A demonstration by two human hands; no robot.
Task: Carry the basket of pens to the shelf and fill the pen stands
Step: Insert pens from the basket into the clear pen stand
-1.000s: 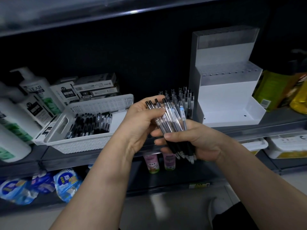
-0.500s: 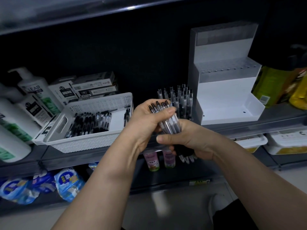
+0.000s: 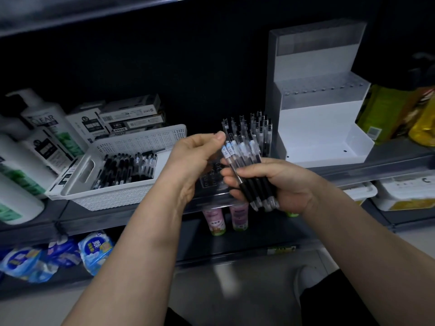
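Note:
A white perforated basket point(image 3: 141, 140) stands on the shelf at left with several black pens point(image 3: 122, 169) lying in it. My right hand point(image 3: 280, 182) grips a bundle of clear pens with black grips point(image 3: 249, 175), tips pointing down. My left hand point(image 3: 195, 158) pinches the top of one pen in that bundle. Behind the hands a clear pen stand point(image 3: 213, 182) holds several upright pens point(image 3: 251, 128). A white tiered pen stand point(image 3: 315, 128) at right has nothing in it.
Shampoo pump bottles point(image 3: 44, 128) and pen boxes point(image 3: 131, 118) crowd the left of the shelf. Green and yellow bottles point(image 3: 386, 114) stand at far right. The lower shelf holds small tubes point(image 3: 214, 220), blue packets point(image 3: 94, 252) and white tubs point(image 3: 404, 196).
My left hand has shifted from wrapping the bundle's side to pinching one pen's top. The bundle in my right hand has tilted a little to the right.

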